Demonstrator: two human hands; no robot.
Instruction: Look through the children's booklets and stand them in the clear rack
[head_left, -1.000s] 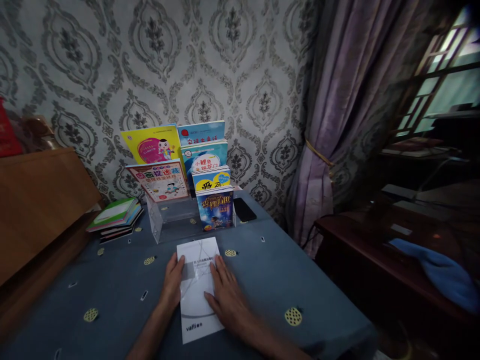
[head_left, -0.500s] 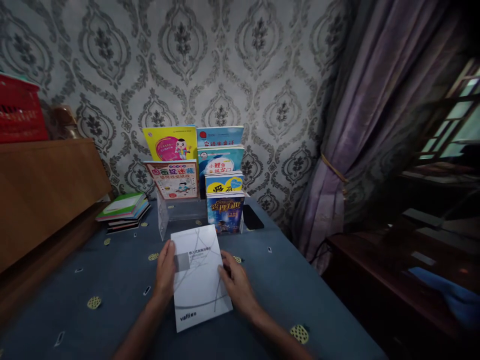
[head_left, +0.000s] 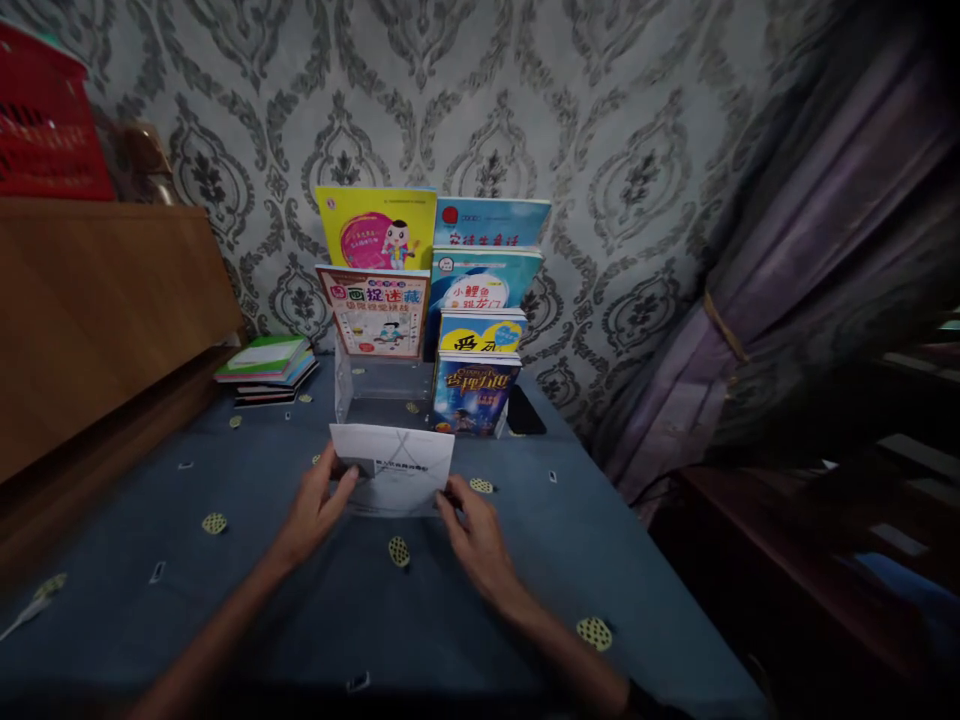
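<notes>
Between my two hands is a white booklet with dark printed text and a grey square, tipped up so its cover looks foreshortened. My left hand grips its left edge, thumb over the cover. At the right edge, my right hand holds it between thumb and fingers. Just behind the booklet stands a clear acrylic book rack. Its right side carries several books, with a dark blue book in front. On its left side are a picture puzzle book and a yellow book behind it.
A stack of books lies left of the rack on the blue patterned tablecloth. A black phone-like slab lies right of it. A wooden cabinet with a red basket borders the left; a purple curtain hangs right.
The booklet has moved away from me toward the rack and tilted up from nearly flat, both hands still holding its sides. The camera view has also shifted.
</notes>
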